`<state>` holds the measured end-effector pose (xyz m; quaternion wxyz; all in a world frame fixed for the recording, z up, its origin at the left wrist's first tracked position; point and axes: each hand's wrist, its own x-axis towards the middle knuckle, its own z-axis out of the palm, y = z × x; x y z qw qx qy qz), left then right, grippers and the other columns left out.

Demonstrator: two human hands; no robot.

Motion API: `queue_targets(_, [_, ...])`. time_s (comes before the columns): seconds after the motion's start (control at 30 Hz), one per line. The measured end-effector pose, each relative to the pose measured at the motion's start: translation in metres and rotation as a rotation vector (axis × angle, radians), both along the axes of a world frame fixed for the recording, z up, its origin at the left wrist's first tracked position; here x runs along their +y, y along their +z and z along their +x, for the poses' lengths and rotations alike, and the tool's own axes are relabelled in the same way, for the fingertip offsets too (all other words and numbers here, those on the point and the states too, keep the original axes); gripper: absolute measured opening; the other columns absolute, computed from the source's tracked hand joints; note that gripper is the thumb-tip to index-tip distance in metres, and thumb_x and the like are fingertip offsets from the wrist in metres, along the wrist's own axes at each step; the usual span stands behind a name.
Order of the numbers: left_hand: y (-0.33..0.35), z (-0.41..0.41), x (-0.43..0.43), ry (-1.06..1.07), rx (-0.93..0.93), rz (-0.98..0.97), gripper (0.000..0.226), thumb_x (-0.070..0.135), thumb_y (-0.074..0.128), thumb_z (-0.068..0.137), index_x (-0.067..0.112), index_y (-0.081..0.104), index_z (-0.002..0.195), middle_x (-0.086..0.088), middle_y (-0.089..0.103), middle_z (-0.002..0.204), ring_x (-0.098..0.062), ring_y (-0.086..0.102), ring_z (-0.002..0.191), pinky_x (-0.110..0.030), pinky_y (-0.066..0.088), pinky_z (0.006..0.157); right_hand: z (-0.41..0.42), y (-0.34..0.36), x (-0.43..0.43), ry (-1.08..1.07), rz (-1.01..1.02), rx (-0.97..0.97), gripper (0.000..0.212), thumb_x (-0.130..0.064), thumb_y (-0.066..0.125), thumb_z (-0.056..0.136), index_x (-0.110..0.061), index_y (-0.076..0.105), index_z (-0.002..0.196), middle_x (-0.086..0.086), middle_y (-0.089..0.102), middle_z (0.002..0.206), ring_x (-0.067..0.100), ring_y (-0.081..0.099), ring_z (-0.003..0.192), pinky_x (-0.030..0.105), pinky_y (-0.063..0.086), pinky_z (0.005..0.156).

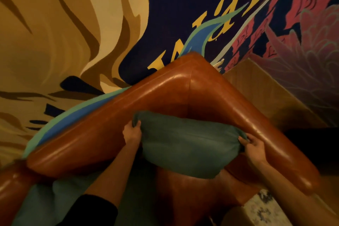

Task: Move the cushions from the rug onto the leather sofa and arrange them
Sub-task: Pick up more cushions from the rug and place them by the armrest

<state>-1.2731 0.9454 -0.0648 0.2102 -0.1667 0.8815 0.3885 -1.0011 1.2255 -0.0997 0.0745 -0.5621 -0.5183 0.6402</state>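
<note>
A dark green cushion (pixel 189 143) hangs over the corner seat of the brown leather sofa (pixel 183 86). My left hand (pixel 133 132) grips its upper left corner. My right hand (pixel 254 147) pinches its right corner. The cushion sits in front of the angle where the sofa's two padded backs meet. A second green cushion (pixel 55 200) lies on the sofa at the lower left, partly hidden by my left arm and dark sleeve.
A painted mural wall (pixel 73 24) rises right behind the sofa. A tan box-like surface (pixel 266 86) stands to the right of the sofa back. A patch of patterned rug (pixel 264 209) shows at the lower right.
</note>
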Motion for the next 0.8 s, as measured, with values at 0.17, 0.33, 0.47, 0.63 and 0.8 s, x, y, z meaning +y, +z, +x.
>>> queue_targets(0.17, [-0.006, -0.013, 0.006, -0.049, -0.026, 0.200, 0.029, 0.028, 0.059, 0.093, 0.012, 0.064, 0.118, -0.005, 0.066, 0.108, -0.029, 0.063, 0.104, -0.049, 0.053, 0.091, 0.022, 0.017, -0.006, -0.069, 0.086, 0.028, 0.014, -0.007, 0.058, 0.094, -0.017, 0.066, 0.100, 0.001, 0.069, 0.090, 0.012, 0.065, 0.075, 0.017, 0.056, 0.058])
queue_targets(0.33, [-0.017, -0.007, 0.028, 0.155, -0.155, 0.485, 0.031, 0.009, 0.061, 0.091, 0.000, 0.061, 0.120, -0.018, 0.065, 0.118, -0.028, 0.063, 0.098, -0.045, 0.051, 0.090, 0.034, 0.013, -0.012, -0.153, 0.056, -0.005, 0.017, 0.002, 0.052, 0.095, -0.008, 0.062, 0.105, 0.009, 0.065, 0.093, 0.018, 0.062, 0.078, 0.013, 0.054, 0.054])
queue_targets(0.47, [-0.016, -0.029, 0.021, 0.150, -0.254, 0.301, 0.045, 0.014, 0.068, 0.084, 0.011, 0.055, 0.127, -0.010, 0.060, 0.123, -0.030, 0.059, 0.105, -0.051, 0.053, 0.086, 0.013, 0.009, 0.006, 0.058, -0.028, -0.157, 0.025, 0.000, 0.056, 0.092, -0.001, 0.058, 0.117, 0.022, 0.063, 0.114, 0.028, 0.061, 0.084, 0.035, 0.054, 0.065])
queue_targets(0.63, [-0.014, -0.044, 0.033, 0.023, -0.331, 0.216, 0.057, 0.043, 0.070, 0.082, 0.020, 0.053, 0.132, 0.000, 0.055, 0.122, -0.029, 0.055, 0.112, -0.055, 0.052, 0.088, 0.015, 0.018, 0.011, 0.415, 0.146, -0.309, 0.029, -0.017, 0.072, 0.085, -0.019, 0.061, 0.111, 0.002, 0.065, 0.107, 0.022, 0.064, 0.092, 0.037, 0.053, 0.079])
queue_targets(0.8, [-0.019, -0.041, 0.054, -0.159, -0.237, 0.144, 0.048, 0.050, 0.062, 0.086, 0.019, 0.064, 0.122, -0.008, 0.066, 0.120, -0.029, 0.065, 0.103, -0.046, 0.057, 0.081, 0.064, 0.011, 0.014, 0.341, 0.210, -0.311, 0.018, -0.013, 0.071, 0.085, -0.027, 0.069, 0.097, 0.005, 0.073, 0.094, 0.023, 0.069, 0.085, 0.043, 0.059, 0.077])
